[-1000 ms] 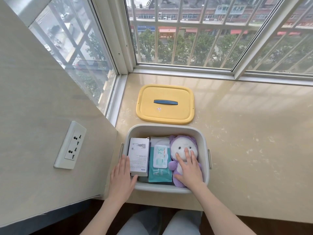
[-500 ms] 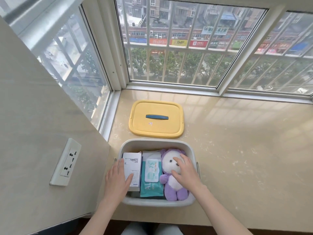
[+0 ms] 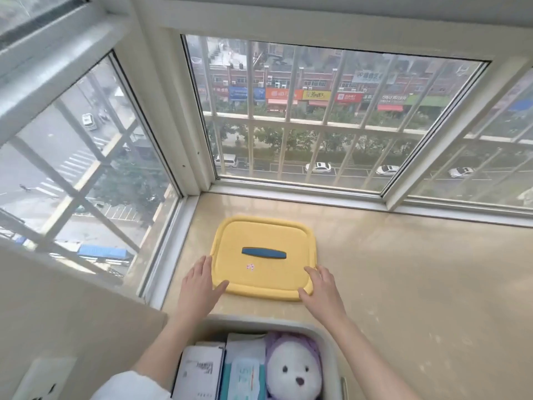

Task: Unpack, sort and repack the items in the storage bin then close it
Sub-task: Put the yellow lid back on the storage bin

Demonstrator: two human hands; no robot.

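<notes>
The yellow lid (image 3: 262, 235) with a blue handle (image 3: 264, 253) lies flat on the sill beyond the grey storage bin (image 3: 327, 340). My left hand (image 3: 196, 287) touches the lid's near left corner, fingers straight along the side and thumb on the near edge. My right hand (image 3: 323, 290) rests on the near right corner with relaxed fingers. Inside the bin, side by side, are a white box (image 3: 199, 370), a teal wipes pack (image 3: 245, 370) and a purple plush toy (image 3: 294, 368). The bin's near part is out of frame.
The beige stone sill (image 3: 418, 284) stretches to the right of the lid and bin. Window frames (image 3: 302, 187) close it off at the back and left. A beige wall with a socket (image 3: 43, 379) stands left of the bin.
Both hands have left the bin's contents and reached forward to the lid's near corners. The view has tilted up, so the bin now sits at the bottom edge.
</notes>
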